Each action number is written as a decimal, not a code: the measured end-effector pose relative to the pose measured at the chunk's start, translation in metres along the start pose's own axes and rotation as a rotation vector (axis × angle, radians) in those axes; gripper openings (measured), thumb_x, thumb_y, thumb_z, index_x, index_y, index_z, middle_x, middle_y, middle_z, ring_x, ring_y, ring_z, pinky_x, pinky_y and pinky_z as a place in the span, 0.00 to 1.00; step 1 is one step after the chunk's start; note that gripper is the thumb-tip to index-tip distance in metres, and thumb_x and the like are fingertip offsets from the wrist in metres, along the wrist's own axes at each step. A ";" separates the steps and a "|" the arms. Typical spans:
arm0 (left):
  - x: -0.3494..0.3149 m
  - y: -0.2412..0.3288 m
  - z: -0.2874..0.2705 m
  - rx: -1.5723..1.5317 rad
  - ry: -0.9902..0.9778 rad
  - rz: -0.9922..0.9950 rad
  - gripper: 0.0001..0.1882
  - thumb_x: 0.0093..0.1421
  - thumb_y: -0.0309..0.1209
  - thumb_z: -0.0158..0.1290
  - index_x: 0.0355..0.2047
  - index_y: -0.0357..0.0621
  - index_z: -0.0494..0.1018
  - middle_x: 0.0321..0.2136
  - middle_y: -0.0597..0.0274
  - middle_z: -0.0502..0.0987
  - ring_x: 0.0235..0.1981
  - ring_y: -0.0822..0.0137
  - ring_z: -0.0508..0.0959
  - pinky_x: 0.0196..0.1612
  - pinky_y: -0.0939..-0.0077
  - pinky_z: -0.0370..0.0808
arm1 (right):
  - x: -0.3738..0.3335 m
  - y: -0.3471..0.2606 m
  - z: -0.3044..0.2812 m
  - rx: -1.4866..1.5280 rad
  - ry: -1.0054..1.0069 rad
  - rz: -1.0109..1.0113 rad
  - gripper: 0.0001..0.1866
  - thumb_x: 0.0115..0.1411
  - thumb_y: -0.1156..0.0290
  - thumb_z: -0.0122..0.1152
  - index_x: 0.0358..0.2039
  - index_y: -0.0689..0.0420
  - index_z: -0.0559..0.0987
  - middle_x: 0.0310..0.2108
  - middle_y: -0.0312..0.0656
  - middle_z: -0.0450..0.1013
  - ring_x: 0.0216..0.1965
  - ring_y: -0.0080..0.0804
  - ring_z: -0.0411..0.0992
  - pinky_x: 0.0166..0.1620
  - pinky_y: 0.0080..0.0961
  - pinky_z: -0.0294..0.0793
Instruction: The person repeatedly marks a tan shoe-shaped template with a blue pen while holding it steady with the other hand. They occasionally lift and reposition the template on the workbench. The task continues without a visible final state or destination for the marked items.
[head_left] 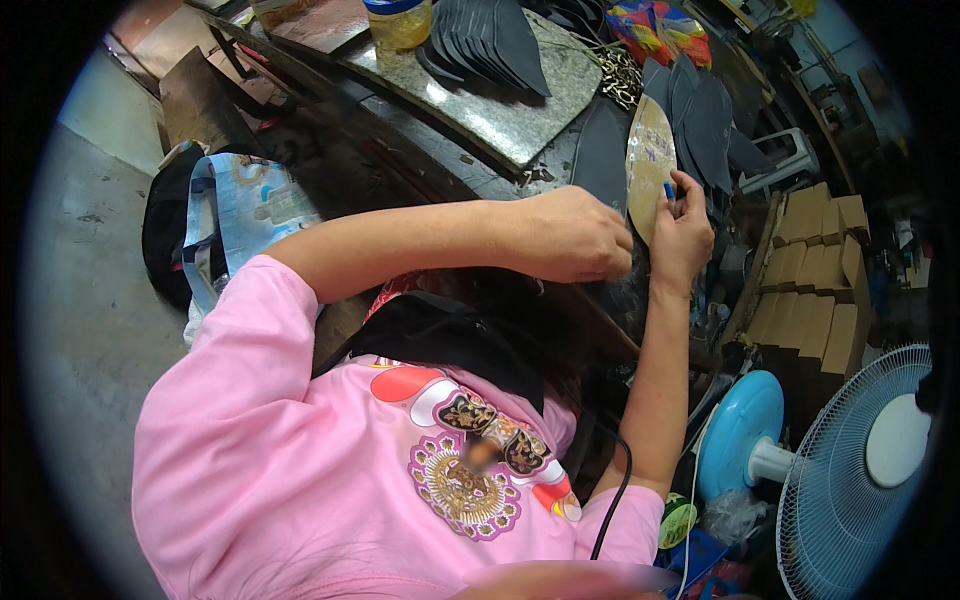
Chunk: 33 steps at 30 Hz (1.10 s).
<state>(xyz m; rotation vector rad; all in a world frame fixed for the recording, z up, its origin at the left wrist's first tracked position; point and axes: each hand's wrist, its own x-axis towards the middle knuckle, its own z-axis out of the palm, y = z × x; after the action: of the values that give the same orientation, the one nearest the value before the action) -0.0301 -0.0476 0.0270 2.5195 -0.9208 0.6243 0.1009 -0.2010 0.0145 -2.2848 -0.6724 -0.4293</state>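
Observation:
A tan sole-shaped template (651, 150), worn and speckled, stands out among dark grey sole pieces on the work table. At its near end is my right hand (683, 235), with fingers closed on a slim blue pen-like thing (669, 191), of which only a short part shows. My left hand (578, 235) is closed beside the template's near end, its back turned up. Its curled fingers hide whatever they hold or press. Just beyond the left hand lies a dark grey sole piece (599, 150), left of the template.
A stone slab (520, 120) bears a fanned stack of grey soles (487, 45) and a jar with a blue lid (398, 22). More grey soles (703, 125) lie right of the template. Brown boxes (805, 310) and a standing fan (855, 470) are on the right.

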 end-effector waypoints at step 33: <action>-0.002 -0.070 0.014 0.282 0.033 -0.437 0.35 0.61 0.56 0.56 0.52 0.33 0.73 0.48 0.48 0.75 0.53 0.51 0.74 0.58 0.64 0.70 | -0.048 0.004 -0.031 -0.092 -0.173 -0.268 0.16 0.58 0.57 0.68 0.46 0.44 0.84 0.34 0.38 0.80 0.32 0.41 0.80 0.36 0.34 0.77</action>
<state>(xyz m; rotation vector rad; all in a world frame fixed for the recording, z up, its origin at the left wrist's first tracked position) 0.0193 -0.0036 0.0003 2.8194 -0.2607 0.6850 0.0608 -0.2417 0.0113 -2.3442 -1.0735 -0.3967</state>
